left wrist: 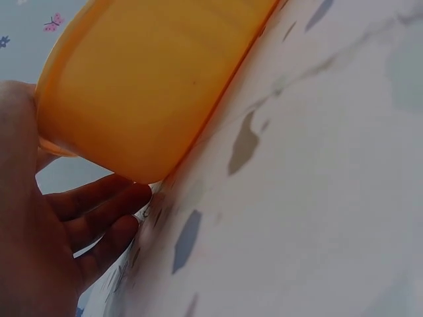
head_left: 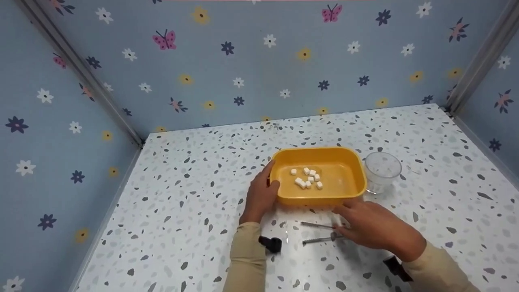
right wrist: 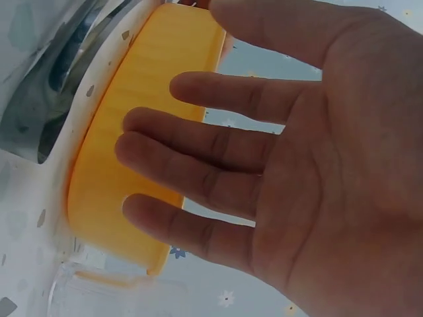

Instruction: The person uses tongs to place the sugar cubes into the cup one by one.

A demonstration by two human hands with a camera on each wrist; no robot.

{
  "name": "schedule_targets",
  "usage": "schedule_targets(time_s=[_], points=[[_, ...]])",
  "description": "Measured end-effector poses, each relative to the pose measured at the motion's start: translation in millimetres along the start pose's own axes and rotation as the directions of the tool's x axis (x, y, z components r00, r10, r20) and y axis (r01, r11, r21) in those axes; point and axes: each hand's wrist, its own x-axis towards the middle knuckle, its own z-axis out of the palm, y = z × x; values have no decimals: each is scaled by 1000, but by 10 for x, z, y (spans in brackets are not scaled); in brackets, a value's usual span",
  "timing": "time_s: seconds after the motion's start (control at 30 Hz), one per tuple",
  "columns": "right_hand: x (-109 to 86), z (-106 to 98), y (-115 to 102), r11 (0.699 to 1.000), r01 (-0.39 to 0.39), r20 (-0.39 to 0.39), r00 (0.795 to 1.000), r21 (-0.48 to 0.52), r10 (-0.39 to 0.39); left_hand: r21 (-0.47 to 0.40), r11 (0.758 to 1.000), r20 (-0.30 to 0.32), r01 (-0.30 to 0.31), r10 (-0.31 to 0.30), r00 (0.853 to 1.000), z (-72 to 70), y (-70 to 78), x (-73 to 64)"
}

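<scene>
Both hands were low on the bench: the left hand (head_left: 260,194) held the tray (head_left: 348,190) by its left end, the right hand (head_left: 373,227) hovered spread over tweezers (head_left: 318,233). White cubes (head_left: 308,178) lay inside.

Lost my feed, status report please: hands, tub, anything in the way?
Left hand holds yellow tub end. Right hand open over tweezers. Clear cup beside tub.
</scene>
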Motion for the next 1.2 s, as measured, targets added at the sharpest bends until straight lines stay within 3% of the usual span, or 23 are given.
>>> schedule_targets(time_s=[0.33,0.47,0.8,1.07,1.2], points=[[54,105,3,998,-60,63,996,30,58,5,1000,0,-21,21,1000,-40,-54,29],[75,126,28,998,-49,79,996,43,45,-13,1000,-11,-25,25,1000,-27,-61,30],[48,176,54,998,-54,100,994,36,50,-37,999,-12,10,-10,1000,11,-31,-25],[56,159,20,997,-76,101,992,-2,76,-15,1000,-14,-18,18,1000,-15,5,35],[41,197,9,996,-84,119,989,-16,86,-28,1000,-10,-12,11,1000,12,-29,-1]])
